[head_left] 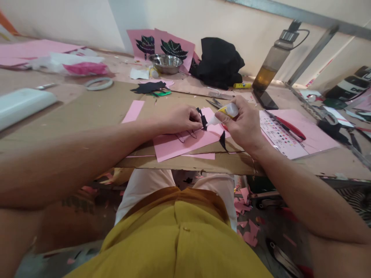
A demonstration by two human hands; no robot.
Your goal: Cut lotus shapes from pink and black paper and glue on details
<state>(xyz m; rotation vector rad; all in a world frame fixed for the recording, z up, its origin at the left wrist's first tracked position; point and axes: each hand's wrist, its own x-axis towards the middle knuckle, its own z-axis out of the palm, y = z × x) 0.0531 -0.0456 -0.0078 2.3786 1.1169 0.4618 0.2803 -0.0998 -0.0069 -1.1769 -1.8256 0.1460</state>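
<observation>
My right hand (245,125) grips a small white glue bottle (228,111) with a yellow label, tilted so that its nozzle points down left. The nozzle tip meets or nearly meets a small jagged black cut-out piece (203,119). Pinched fingers of my left hand (185,117) hold that piece from the left. Beneath both hands lies a pink sheet (171,148) with dark lines drawn on it. A loose black scrap (223,141) rests near the sheet's right side. Partly behind the bottle, scissors (214,103) show only their blades.
Cardboard (95,112) covers the worktop. Behind it stand a metal bowl (166,63), decorated pink cards (143,42), a black bundle (218,63) and a drink bottle (274,58). A phone (265,99) and a red cutter (290,127) lie at right, a tape roll (99,83) at left.
</observation>
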